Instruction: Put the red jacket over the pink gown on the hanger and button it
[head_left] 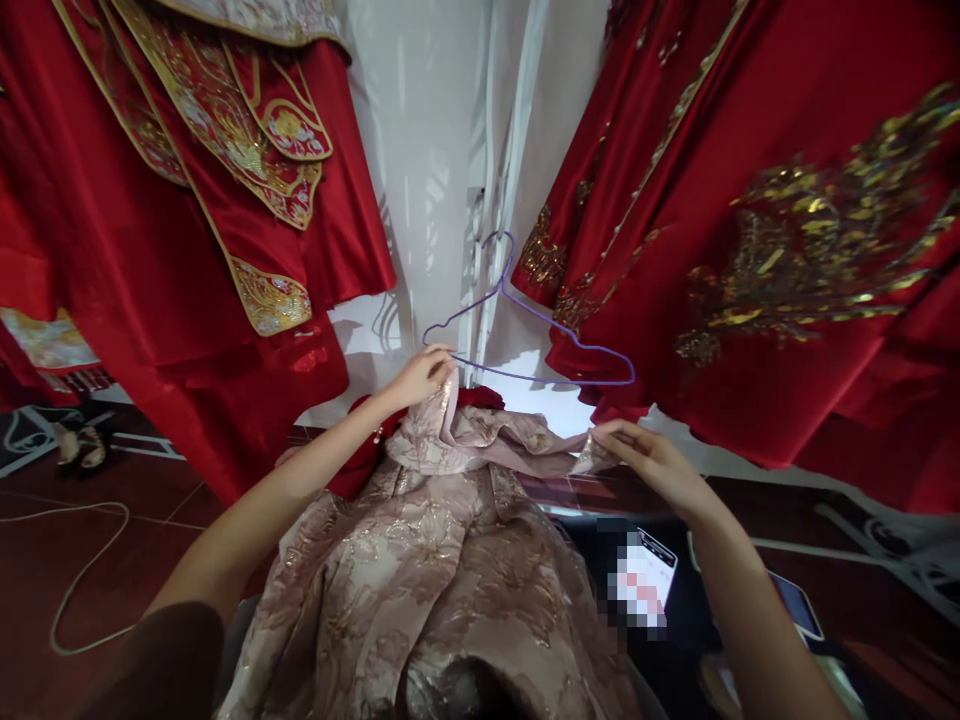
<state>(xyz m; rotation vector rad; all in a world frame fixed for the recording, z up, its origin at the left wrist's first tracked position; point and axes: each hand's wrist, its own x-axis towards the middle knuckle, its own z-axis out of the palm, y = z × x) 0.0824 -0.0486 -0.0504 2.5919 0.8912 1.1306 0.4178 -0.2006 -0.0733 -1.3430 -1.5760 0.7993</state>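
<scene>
A dusty-pink brocade dress (pixel 427 540) with gold floral patterning spreads towards me across the middle of the view. My left hand (pixel 426 376) pinches a raised edge of it between thumb and fingers. At the other side, my right hand (pixel 651 458) grips the far end of the same stretched edge, so the cloth spans between both hands. A purple wire hanger (pixel 525 378) is just beyond the dress, its left corner at my left fingers. Whether those fingers also hold the hanger, I cannot tell. The hanger's hook is near a white pole.
Red embroidered gowns hang at the left (pixel 330 200) and right (pixel 675 180). Behind the hanger stands a white pole (pixel 517 130). A lit phone (pixel 652 580) lies on a dark surface beside my right forearm. A pale cable (pixel 67 600) and heeled shoes (pixel 79 445) are on the floor.
</scene>
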